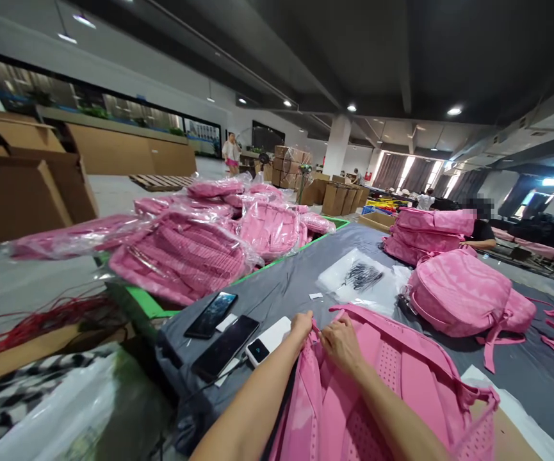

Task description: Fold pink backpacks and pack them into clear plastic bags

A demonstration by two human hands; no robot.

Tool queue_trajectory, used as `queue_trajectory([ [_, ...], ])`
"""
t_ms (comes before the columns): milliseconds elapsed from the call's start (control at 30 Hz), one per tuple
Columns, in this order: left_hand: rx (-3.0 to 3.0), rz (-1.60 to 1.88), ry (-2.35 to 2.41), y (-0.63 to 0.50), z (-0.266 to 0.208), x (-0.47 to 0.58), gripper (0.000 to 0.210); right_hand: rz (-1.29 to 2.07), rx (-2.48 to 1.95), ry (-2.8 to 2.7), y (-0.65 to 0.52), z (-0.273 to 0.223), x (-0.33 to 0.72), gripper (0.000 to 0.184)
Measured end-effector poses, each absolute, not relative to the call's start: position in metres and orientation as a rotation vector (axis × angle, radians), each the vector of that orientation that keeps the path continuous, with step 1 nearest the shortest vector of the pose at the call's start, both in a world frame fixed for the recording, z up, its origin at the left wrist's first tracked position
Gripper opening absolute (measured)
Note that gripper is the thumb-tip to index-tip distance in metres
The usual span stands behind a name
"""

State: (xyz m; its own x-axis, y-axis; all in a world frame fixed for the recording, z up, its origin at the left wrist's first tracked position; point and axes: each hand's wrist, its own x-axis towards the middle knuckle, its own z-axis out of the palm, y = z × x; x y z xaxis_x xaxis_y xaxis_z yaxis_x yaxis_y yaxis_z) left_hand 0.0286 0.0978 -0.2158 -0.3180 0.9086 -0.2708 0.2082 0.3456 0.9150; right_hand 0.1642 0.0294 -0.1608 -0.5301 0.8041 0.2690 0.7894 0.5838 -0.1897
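Observation:
A pink backpack (pixel 401 358) lies in front of me on the grey-covered table, its perforated straps and back panel facing up. My left hand (pixel 301 328) is closed on the pink fabric at the backpack's far left edge. Close beside it, my right hand (pixel 339 342) has its fingers curled and pinched on the same edge. What exactly lies between the fingertips is hidden. Just left of my hands are a white power bank (pixel 268 342) and two dark phones, one (pixel 226 347) nearer and one (pixel 211 315) farther off.
Plastic-wrapped pink backpacks (pixel 180 256) fill a green-edged bin on the left. A clear bag of black strings (pixel 360 276) lies ahead. More pink backpacks (pixel 459 291) sit on the table's right, with a person (pixel 483 230) behind them. Cardboard boxes (pixel 17 179) stand at far left.

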Motion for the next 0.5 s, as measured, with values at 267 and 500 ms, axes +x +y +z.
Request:
queue_trajectory([
  [267,0.814,1.147,1.483,0.095,-0.196,0.015,0.035,0.144,-1.265,-2.428,0.032,-0.159,0.190,0.049],
  [500,1.026,1.169,0.973,0.054,-0.130,-0.009,0.067,0.480,-1.368,-2.201,0.064,-0.125,0.165,0.065],
])
